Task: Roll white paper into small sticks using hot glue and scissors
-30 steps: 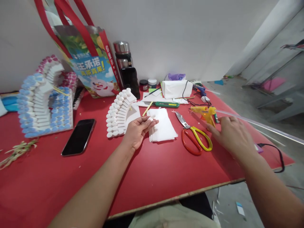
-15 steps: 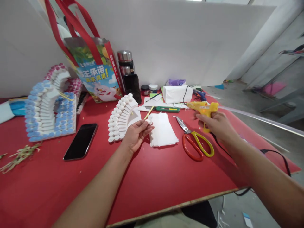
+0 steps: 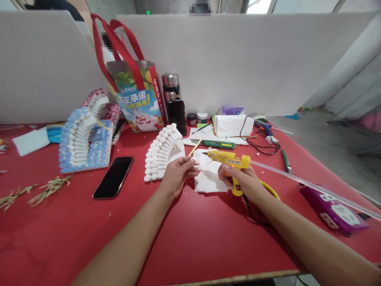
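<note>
My left hand (image 3: pixel 182 173) pinches a small white piece (image 3: pixel 195 160) between thumb and fingertips. A thin yellow stick (image 3: pixel 195 147) shows just behind these fingers; whether they touch it I cannot tell. In my right hand (image 3: pixel 241 179) is a yellow glue gun (image 3: pixel 230 159), its nozzle pointing left at the white piece, with a long clear glue stick (image 3: pixel 300 182) out of its back. White paper sheets (image 3: pixel 208 184) lie below both hands. Left of them stands a curved white model (image 3: pixel 162 145) edged with round white discs. The scissors' yellow handle (image 3: pixel 272 190) shows partly behind my right hand.
A phone (image 3: pixel 113 177) lies at left, near a blue-and-white model (image 3: pixel 86 143). Behind are a shopping bag (image 3: pixel 139 99), a steel flask (image 3: pixel 171 85) and a green utility knife (image 3: pixel 218 144). A purple pouch (image 3: pixel 333 212) lies at right; the gun's cord trails below my right hand.
My right hand has brought the glue gun leftward, its nozzle now close to the white piece in my left hand. The scissors are now mostly covered. The view has shifted.
</note>
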{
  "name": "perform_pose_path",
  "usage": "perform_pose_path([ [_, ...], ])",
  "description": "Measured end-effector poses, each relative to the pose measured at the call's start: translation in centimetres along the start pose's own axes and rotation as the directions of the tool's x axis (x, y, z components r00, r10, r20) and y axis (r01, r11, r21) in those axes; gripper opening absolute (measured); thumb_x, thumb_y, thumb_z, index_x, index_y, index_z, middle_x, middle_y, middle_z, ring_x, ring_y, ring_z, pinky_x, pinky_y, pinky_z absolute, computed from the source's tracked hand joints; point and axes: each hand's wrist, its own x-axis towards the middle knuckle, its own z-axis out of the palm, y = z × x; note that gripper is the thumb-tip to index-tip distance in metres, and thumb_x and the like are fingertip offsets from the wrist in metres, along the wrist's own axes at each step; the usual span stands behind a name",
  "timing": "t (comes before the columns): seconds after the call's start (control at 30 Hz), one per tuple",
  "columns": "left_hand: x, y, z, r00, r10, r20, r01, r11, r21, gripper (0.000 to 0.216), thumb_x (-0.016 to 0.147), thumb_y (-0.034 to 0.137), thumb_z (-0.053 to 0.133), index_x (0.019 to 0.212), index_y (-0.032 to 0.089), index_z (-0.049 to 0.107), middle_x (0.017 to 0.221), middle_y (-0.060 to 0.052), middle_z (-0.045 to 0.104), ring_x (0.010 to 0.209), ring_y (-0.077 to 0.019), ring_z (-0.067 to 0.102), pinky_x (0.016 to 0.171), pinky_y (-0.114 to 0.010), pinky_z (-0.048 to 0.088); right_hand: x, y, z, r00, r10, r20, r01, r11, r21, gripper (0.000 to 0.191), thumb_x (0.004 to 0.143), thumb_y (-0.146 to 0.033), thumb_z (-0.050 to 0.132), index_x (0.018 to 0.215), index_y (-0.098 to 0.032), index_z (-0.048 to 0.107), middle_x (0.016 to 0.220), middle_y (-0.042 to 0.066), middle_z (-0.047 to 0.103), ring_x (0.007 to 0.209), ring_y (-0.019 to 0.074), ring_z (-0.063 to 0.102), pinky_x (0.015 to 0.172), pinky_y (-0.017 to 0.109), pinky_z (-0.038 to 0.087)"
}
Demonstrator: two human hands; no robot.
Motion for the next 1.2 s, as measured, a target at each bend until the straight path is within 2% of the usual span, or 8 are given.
perform_pose_path([
  [0.1, -0.1, -0.3, 0.2, 1.0, 0.014, 0.007, -0.015, 0.999, 0.03, 0.023, 0.076, 0.019, 0.085, 0.089, 0.009, 0.07, 0.075, -0.005, 0.074, 0.059, -0.0102, 0.07, 0.057, -0.017, 0.058, -0.1, 0.7, -0.7, 0.999, 0.028, 0.034, -0.025, 0.998, -0.065, 0.04, 0.095, -0.052, 0.062, 0.073, -0.018, 0.066, 0.055, -0.002, 0.052, 0.051, 0.0123, 0.048, 0.053, 0.028, 0.037],
  [0.37, -0.2, -0.7, 0.2, 0.999, 0.044, 0.022, -0.046, 0.995, 0.085, 0.028, 0.074, 0.022, 0.087, 0.092, 0.009, 0.069, 0.078, -0.006, 0.074, 0.059, -0.0105, 0.068, 0.055, -0.019, 0.057, -0.1, -0.4, -0.7, 0.996, 0.048, 0.079, -0.039, 0.993, -0.113, 0.043, 0.094, -0.053, 0.062, 0.069, -0.018, 0.065, 0.054, -0.002, 0.053, 0.049, 0.0115, 0.047, 0.054, 0.028, 0.037],
  [0.5, -0.2, -0.6, 0.3, 0.998, 0.055, 0.034, -0.058, 0.994, 0.093, 0.029, 0.074, 0.021, 0.087, 0.093, 0.009, 0.069, 0.082, -0.004, 0.074, 0.059, -0.0102, 0.068, 0.053, -0.019, 0.056, -0.1, -0.3, -0.6, 0.995, 0.067, 0.069, -0.056, 0.988, -0.146, 0.043, 0.093, -0.053, 0.064, 0.068, -0.017, 0.065, 0.054, -0.002, 0.054, 0.048, 0.0107, 0.047, 0.052, 0.027, 0.035],
  [0.73, -0.2, -0.6, 0.4, 0.998, 0.044, 0.046, -0.048, 0.995, 0.088, 0.027, 0.075, 0.019, 0.085, 0.093, 0.01, 0.068, 0.078, -0.004, 0.073, 0.058, -0.0108, 0.068, 0.052, -0.02, 0.057, 0.0, -0.1, -0.5, 0.992, 0.115, 0.055, -0.104, 0.98, -0.17, 0.044, 0.092, -0.053, 0.063, 0.067, -0.017, 0.065, 0.051, -0.001, 0.054, 0.046, 0.0104, 0.048, 0.049, 0.026, 0.034],
  [0.97, 0.0, -0.8, 0.1, 0.995, 0.062, 0.073, -0.068, 0.994, 0.084, 0.031, 0.074, 0.023, 0.087, 0.094, 0.01, 0.068, 0.082, -0.004, 0.074, 0.06, -0.0105, 0.069, 0.053, -0.019, 0.058, -0.1, -0.3, -0.4, 0.992, 0.121, 0.047, -0.111, 0.977, -0.181, 0.045, 0.092, -0.052, 0.063, 0.064, -0.017, 0.064, 0.049, -0.001, 0.054, 0.045, 0.0105, 0.048, 0.049, 0.026, 0.036],
  [1.2, -0.2, -0.6, 0.3, 0.994, 0.056, 0.089, -0.062, 0.996, 0.067, 0.032, 0.071, 0.021, 0.089, 0.092, 0.009, 0.068, 0.076, -0.003, 0.073, 0.058, -0.0108, 0.068, 0.052, -0.019, 0.057, 0.0, -0.3, -0.5, 0.995, 0.091, 0.034, -0.084, 0.981, -0.173, 0.044, 0.092, -0.05, 0.063, 0.064, -0.017, 0.063, 0.049, -0.002, 0.053, 0.044, 0.0101, 0.048, 0.048, 0.026, 0.035],
])
